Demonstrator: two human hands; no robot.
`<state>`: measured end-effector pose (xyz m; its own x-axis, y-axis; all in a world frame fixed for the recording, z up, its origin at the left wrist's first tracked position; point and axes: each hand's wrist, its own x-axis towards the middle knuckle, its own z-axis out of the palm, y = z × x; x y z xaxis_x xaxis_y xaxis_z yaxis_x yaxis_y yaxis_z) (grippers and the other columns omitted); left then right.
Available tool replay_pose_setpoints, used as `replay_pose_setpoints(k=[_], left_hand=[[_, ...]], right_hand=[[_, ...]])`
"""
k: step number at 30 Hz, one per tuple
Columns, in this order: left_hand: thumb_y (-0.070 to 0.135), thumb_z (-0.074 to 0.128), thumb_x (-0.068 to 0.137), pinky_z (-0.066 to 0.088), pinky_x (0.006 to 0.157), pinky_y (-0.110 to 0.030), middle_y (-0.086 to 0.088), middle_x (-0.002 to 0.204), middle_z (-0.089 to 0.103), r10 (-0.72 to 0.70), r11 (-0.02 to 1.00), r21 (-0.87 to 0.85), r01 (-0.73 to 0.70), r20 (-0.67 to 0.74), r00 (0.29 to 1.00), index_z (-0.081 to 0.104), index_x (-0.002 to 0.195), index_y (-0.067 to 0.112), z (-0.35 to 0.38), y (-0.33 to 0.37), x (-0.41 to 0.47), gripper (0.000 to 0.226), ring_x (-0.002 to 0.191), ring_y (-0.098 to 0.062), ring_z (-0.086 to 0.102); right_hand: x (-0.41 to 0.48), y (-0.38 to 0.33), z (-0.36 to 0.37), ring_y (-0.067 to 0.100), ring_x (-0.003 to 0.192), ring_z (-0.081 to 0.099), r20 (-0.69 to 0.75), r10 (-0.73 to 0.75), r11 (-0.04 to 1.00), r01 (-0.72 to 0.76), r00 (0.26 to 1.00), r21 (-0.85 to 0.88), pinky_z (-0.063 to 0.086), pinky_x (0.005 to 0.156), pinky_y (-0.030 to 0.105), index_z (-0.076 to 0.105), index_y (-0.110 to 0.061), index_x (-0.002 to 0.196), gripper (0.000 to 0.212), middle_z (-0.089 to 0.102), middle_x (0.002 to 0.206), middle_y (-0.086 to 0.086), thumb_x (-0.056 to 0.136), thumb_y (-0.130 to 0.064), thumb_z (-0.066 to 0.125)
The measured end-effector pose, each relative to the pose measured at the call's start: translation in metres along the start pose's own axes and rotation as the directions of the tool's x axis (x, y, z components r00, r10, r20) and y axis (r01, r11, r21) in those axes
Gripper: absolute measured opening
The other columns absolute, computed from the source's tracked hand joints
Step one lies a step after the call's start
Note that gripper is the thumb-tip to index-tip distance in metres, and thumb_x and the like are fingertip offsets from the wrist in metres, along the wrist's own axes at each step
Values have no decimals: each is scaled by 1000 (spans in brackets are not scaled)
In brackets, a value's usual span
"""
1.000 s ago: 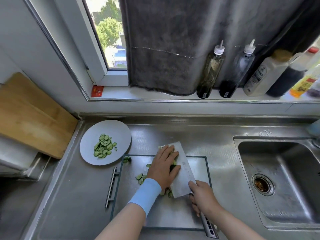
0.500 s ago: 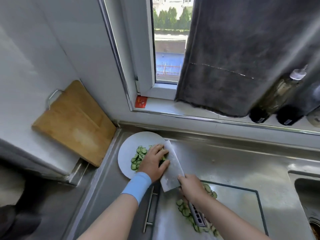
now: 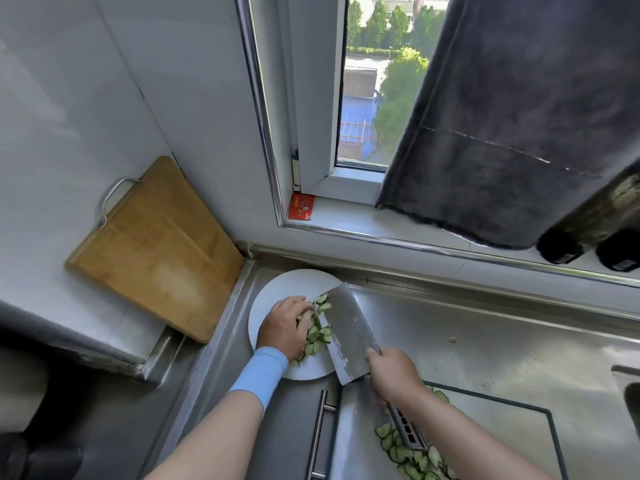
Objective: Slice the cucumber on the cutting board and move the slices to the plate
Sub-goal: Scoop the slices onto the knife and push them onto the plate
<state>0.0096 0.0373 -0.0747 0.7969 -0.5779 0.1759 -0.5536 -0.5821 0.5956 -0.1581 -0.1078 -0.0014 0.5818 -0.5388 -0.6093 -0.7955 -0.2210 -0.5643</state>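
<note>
Far to the left of the plate [image 3: 277, 289], a wooden board [image 3: 152, 251] with a metal handle is leaned against the wall. The white plate is set on the steel table [image 3: 485, 341], near its back left corner. Over the plate's left half the left hand [image 3: 285, 325] is held, a light-blue wristband [image 3: 259, 374] being worn at the wrist. Its grip is spread loosely: the fingers are bent down onto the cucumber slices [image 3: 317, 337] and pressed against them, with nothing seen to be pinched. These slices are heaped at the plate's middle, a few resting on the blade. The knife [image 3: 346, 336], a broad cleaver, is tilted over the plate's right edge, its blade touching the heap. Just right of the plate, the knife's handle is enclosed by the right hand [image 3: 394, 374], whose grip is curled tightly round it. Right of the plate and nearer the camera, the steel cutting board [image 3: 512, 417] is laid flat on the table, and a second heap of slices [image 3: 412, 455] is spread on its left part. Behind the plate, a red card [image 3: 302, 208] is stood in the window corner; further right a dark towel [image 3: 519, 133] is hung over the sill and two dark bottles [image 3: 559, 244] are placed beside it.
</note>
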Motion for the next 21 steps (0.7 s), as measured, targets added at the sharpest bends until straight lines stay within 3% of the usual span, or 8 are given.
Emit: replay_pose_setpoints(k=[5,12,14,18,21], left_hand=[[43,48,88,39,102,-27,4,133,56,201,979,4,-202,87,976,63,121,22,8,23,-10,42,125,-13,46],[24,44,88,52,88,-38,-3,108,66,112,993,40,-110,-34,993,71,105,11,13,-1,-13,34,102,-21,58],[23,43,91,50,95,-36,-4,114,64,107,994,19,-106,-46,993,69,112,10,8,2,-8,36,108,-20,56],[24,41,94,35,109,-32,-2,139,53,238,963,107,-248,95,967,58,132,13,9,12,-1,43,131,-18,45],[21,42,92,38,106,-35,-6,131,61,132,972,181,-146,87,987,63,127,8,10,-2,-4,43,123,-22,55]], right_hand=[[-2,-5,1,21,39,51,46,1,1000,-2,999,32,38,44,23,54,-11,73,33,53,47,3,100,-26,41],[-1,-2,-2,23,37,48,48,14,998,-17,999,61,39,48,24,50,-11,74,31,54,55,8,99,-26,40],[-1,-3,-2,23,36,48,41,4,999,-5,999,43,39,48,25,47,-12,73,31,52,56,8,99,-26,40],[-2,-7,-1,22,36,48,37,-35,999,34,999,8,39,44,23,47,-13,73,31,51,56,6,100,-26,41],[-3,-9,-2,22,40,50,24,-56,998,57,998,-33,40,46,25,47,-14,71,33,51,55,3,100,-28,41]])
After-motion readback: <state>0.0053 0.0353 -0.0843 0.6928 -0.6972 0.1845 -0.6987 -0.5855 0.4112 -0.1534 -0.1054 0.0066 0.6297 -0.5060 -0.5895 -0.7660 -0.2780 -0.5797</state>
